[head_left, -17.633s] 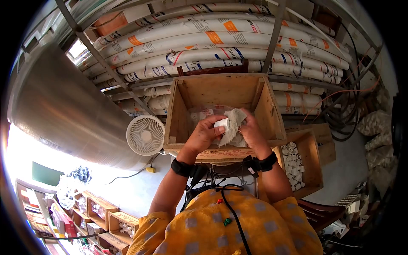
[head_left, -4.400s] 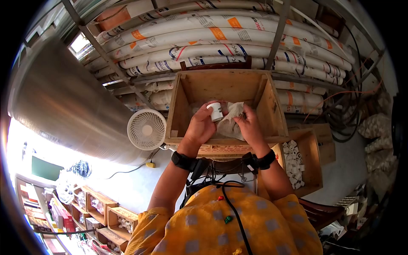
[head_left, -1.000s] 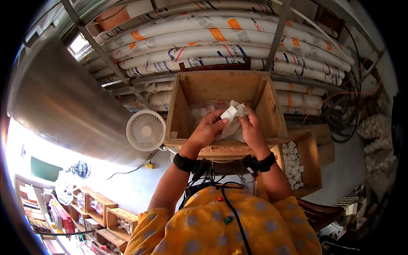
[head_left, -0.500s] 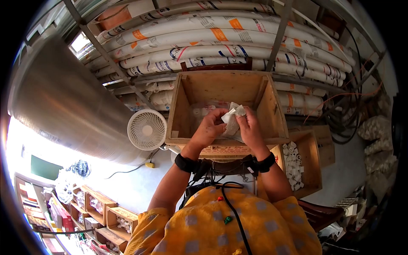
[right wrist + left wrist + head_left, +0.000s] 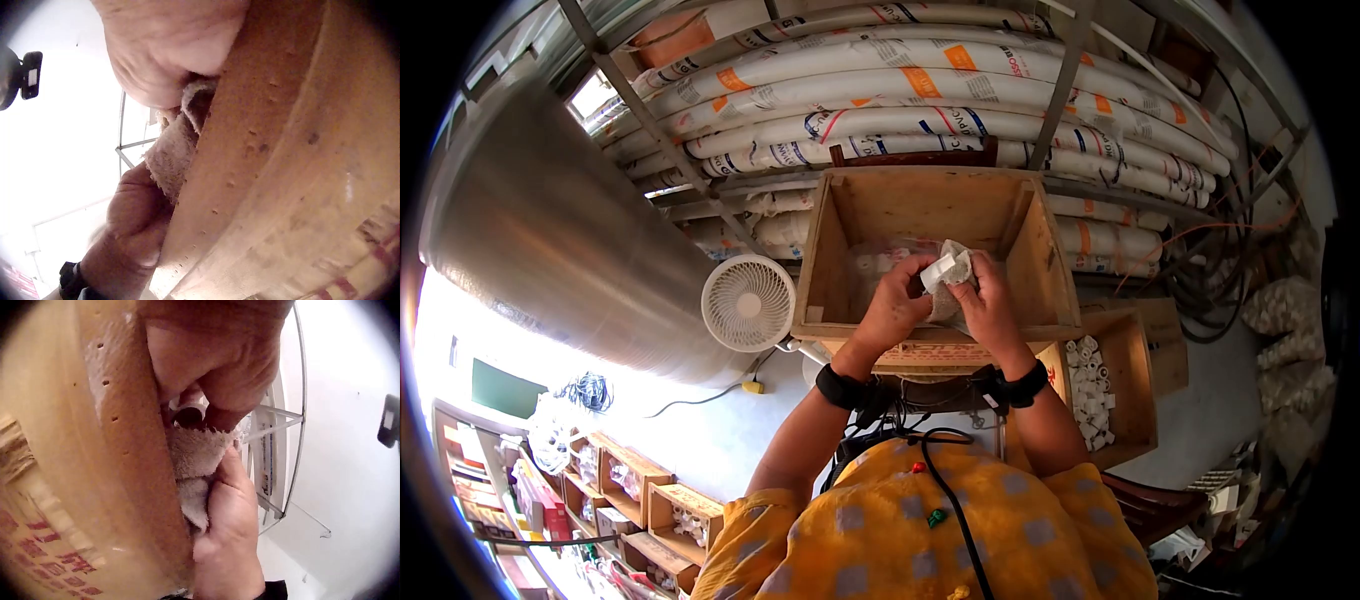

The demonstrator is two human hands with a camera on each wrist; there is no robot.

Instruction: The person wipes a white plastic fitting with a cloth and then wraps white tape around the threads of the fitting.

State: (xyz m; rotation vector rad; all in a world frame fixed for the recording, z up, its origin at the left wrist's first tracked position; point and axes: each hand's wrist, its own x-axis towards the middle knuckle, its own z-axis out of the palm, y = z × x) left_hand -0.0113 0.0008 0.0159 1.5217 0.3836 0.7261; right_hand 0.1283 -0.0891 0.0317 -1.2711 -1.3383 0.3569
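Above the front of a wooden crate, my left hand holds a white plastic pipe fitting, its fingers and thumb around one end. The fitting's round opening shows in the left wrist view, under the left hand. A greyish-white rag is pinched in my right hand, pressed against the fitting's right side. Terry-like pile on the rag is plain in the right wrist view, where the crate's edge covers part of both hands.
Clear plastic bags with white pieces lie inside the crate. A white fan stands at its left. On the right, another wooden box holds many white fittings. Wrapped pipes fill the rack behind.
Over the earlier frames the fitting turns in the left hand, and the rag moves from beside it to against it. In the last second both hands stay nearly in place, with small shifts.
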